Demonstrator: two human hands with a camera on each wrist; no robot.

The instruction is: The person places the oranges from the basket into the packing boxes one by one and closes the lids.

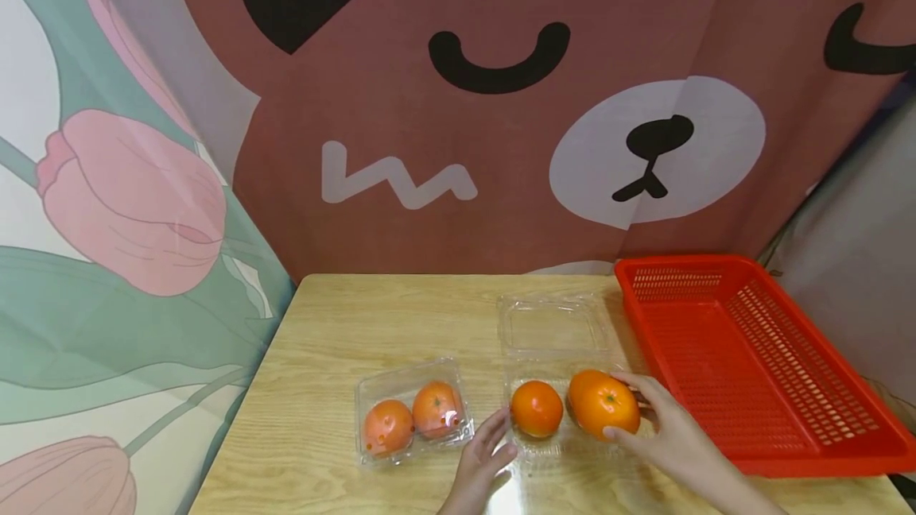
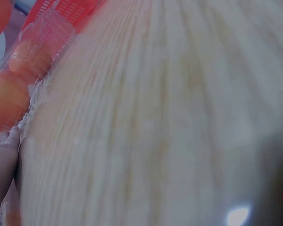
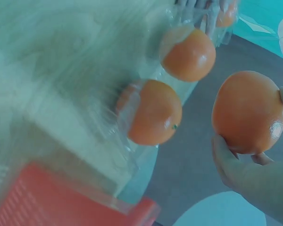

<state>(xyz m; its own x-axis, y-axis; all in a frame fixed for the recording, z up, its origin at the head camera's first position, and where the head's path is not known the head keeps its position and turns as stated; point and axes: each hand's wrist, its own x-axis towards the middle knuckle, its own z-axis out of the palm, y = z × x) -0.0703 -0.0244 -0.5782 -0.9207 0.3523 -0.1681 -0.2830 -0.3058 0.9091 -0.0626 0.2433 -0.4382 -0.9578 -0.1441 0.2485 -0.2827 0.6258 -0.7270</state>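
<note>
My right hand (image 1: 661, 427) grips an orange (image 1: 611, 408) between thumb and fingers; in the right wrist view the held orange (image 3: 249, 113) is raised apart from two others. Partly hidden behind it in the head view is a second orange (image 1: 581, 385), in the right half of a clear plastic clamshell box (image 1: 554, 451). Another orange (image 1: 537, 408) occupies the left half, and the box's lid (image 1: 554, 327) lies folded back. At the box's left edge is my left hand (image 1: 481, 459), fingers extended and near or touching the plastic; exact contact is unclear.
To the left sits another clear box (image 1: 379, 388) containing two oranges, apparently closed. A red perforated basket (image 1: 730, 372) stands along the right side of the wooden table (image 1: 308, 435). Behind the table hangs a brown bear-print cloth (image 1: 401, 118).
</note>
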